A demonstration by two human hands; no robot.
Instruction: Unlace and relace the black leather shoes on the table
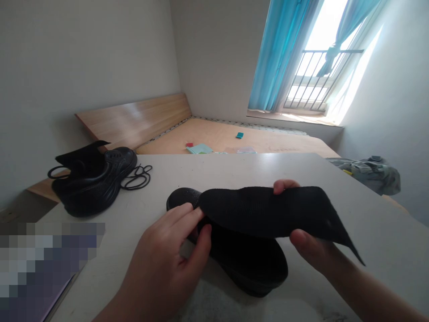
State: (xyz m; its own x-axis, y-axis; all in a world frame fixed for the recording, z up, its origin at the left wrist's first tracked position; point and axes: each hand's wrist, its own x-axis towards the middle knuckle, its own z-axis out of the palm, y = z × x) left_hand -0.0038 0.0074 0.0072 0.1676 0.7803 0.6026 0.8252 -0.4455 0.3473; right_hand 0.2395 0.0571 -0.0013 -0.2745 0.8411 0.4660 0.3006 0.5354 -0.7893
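A black shoe (248, 273) lies on the white table with its toe pointing away to the left and its opening towards me. Above that opening is a flat black insole (254, 212), its rounded end near the shoe's throat. My right hand (311, 241) pinches the insole near its wide end, thumb below and a fingertip over the far edge. My left hand (174, 250) is closed on the shoe at the front of the opening, beside the insole's rounded end. What lies under my left fingers is partly hidden.
A second black shoe (94, 183) stands at the table's left, with a black flap sticking up and loose laces (139, 176) beside it. A pixelated flat object (43, 268) lies front left. Behind the table (268, 170) is a bed (284, 143) with small items; grey cloth (372, 174) is at right.
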